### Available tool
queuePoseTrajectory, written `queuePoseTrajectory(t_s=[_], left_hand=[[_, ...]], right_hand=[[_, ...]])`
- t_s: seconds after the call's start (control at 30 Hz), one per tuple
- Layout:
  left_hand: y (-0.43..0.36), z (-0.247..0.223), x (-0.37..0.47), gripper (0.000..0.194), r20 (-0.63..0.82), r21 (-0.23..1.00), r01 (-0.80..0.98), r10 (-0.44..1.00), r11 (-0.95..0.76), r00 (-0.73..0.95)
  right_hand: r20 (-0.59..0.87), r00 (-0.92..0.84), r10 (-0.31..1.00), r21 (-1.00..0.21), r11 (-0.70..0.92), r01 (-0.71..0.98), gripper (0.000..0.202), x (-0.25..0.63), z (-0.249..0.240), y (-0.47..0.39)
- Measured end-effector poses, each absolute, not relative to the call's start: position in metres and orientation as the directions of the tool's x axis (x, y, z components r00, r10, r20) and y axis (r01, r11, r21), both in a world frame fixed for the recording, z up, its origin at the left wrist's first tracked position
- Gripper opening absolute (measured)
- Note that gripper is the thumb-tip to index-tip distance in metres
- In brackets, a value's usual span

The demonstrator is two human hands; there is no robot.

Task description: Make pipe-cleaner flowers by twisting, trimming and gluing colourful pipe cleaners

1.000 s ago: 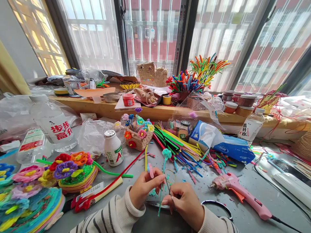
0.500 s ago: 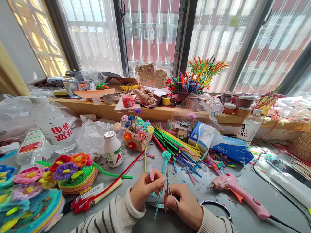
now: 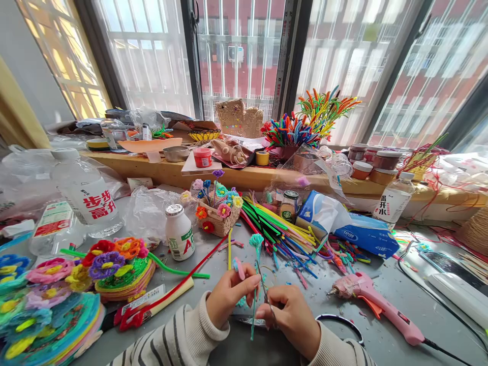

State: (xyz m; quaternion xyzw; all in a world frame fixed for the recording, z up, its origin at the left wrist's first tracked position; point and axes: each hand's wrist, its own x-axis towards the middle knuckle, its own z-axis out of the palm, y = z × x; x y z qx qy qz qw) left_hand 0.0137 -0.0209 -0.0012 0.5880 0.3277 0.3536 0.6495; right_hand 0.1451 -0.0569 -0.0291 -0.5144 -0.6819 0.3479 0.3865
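My left hand [image 3: 229, 297] pinches the thin stem of a teal pipe-cleaner flower [image 3: 256, 241], its fuzzy head up and the stem's end hanging below my fingers. A small pink piece [image 3: 238, 268] shows at the left forefinger; how it is attached is unclear. In my right hand [image 3: 293, 316] is a pair of metal scissors [image 3: 271, 307], blades pointing up beside the stem. Whether the blades touch the stem I cannot tell. Behind the hands lies a bundle of coloured pipe cleaners [image 3: 280, 223].
At the right lies a pink glue gun [image 3: 381, 304], with a black-rimmed ring [image 3: 343, 325] near my right wrist. Pipe-cleaner flowers [image 3: 107, 264], a white bottle [image 3: 179, 234] and a small flower basket [image 3: 217, 221] stand left and ahead. A blue tissue pack [image 3: 362, 234] sits behind.
The flower has tilted and shifted slightly left, its stem now hanging straighter. The scissors have moved a little right and lean away from it. Both hands keep their hold.
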Motion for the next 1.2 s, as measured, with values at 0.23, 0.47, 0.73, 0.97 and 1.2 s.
queuePoseTrajectory(t_s=[0.23,0.47,0.73,0.97,1.2], left_hand=[[-0.0218,-0.0006,0.0138,0.027,-0.013,0.992,-0.099,0.849,0.077,0.529],[-0.0211,-0.0026,0.0139,0.025,0.001,0.993,-0.098,0.839,0.063,0.545],[-0.0202,-0.0045,0.0116,0.021,0.015,0.995,-0.091,0.826,0.044,0.564],[-0.0206,0.0,0.0131,0.023,-0.001,0.998,-0.057,0.818,0.041,0.575],[-0.0208,-0.0009,0.0119,0.027,-0.023,0.998,-0.039,0.833,0.054,0.553]], right_hand=[[0.166,-0.158,0.973,-0.87,0.22,0.44,0.057,0.1456,-0.0291,-0.0569],[0.127,-0.223,0.967,-0.902,0.206,0.38,0.064,0.1439,-0.0269,-0.061],[0.155,-0.232,0.96,-0.874,0.243,0.421,0.068,0.1455,-0.0263,-0.0597],[0.139,-0.181,0.974,-0.893,0.203,0.402,0.06,0.1453,-0.0289,-0.0586],[0.164,-0.093,0.982,-0.873,0.189,0.45,0.053,0.1457,-0.0278,-0.0577]])
